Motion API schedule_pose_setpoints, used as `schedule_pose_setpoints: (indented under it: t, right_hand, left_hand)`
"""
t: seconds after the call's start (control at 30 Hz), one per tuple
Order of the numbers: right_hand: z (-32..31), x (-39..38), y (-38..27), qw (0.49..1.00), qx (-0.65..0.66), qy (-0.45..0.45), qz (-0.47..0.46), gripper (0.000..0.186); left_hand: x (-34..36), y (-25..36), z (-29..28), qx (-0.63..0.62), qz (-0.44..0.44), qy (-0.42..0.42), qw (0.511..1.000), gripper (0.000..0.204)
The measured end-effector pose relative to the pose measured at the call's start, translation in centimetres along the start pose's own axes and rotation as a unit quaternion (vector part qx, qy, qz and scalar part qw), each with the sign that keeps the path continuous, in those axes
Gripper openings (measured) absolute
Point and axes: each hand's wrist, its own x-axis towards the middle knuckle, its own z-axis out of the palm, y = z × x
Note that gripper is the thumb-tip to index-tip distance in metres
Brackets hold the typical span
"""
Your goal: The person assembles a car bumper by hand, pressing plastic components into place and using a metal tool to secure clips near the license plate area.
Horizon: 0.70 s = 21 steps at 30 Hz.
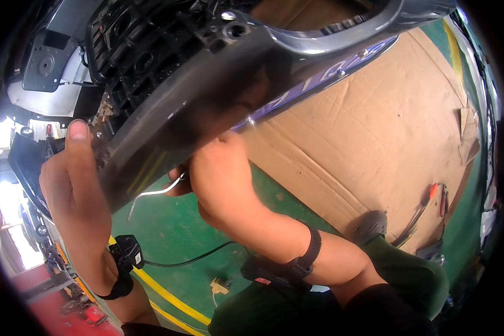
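A dark grey car bumper (207, 95) slants across the upper middle, its glossy outer face toward me. My left hand (75, 179) grips its left end, thumb pointing up along the edge; the other fingers are mostly hidden. My right hand (221, 168) is bent in under the bumper's lower side, with curled fingertips showing to the left of the wrist. From those fingers a thin, pale, curved wire-like strip (157, 192) sticks out to the left and bends downward. What the rest of this hand touches is hidden. A blue licence plate (313, 81) sits on the bumper.
Black latticed plastic (145, 39) fills the space behind the bumper. Flattened cardboard (364, 134) covers part of the green floor (168, 224). An orange-tipped tool (433, 191) lies on the cardboard near my shoe (372, 224). A black cable (190, 261) runs from my left wrist strap.
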Motion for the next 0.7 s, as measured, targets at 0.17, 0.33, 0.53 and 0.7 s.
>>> schedule_pose_setpoints:
  t: [0.17, 0.33, 0.53, 0.7]
  right_hand:
    - [-2.6, -2.0, 0.8, 0.976, 0.150, -0.033, 0.154, 0.023]
    - [-6.0, -4.6, 1.3, 0.983, 0.071, -0.017, 0.169, 0.029]
    - [-2.5, 0.7, 2.3, 0.992, -0.105, -0.018, 0.062, 0.022]
    - [-1.8, -1.2, 2.0, 0.980, -0.172, -0.081, -0.065, 0.011]
  left_hand:
    - [-1.8, 0.7, -0.3, -0.007, -0.008, -0.019, 1.000, 0.058]
    - [-5.1, -0.3, -1.3, 0.049, 0.036, -0.047, 0.997, 0.054]
    - [-2.0, -2.1, 0.6, 0.026, -0.056, 0.015, 0.998, 0.039]
    - [-3.1, -0.9, -0.4, -0.077, -0.119, -0.023, 0.990, 0.051]
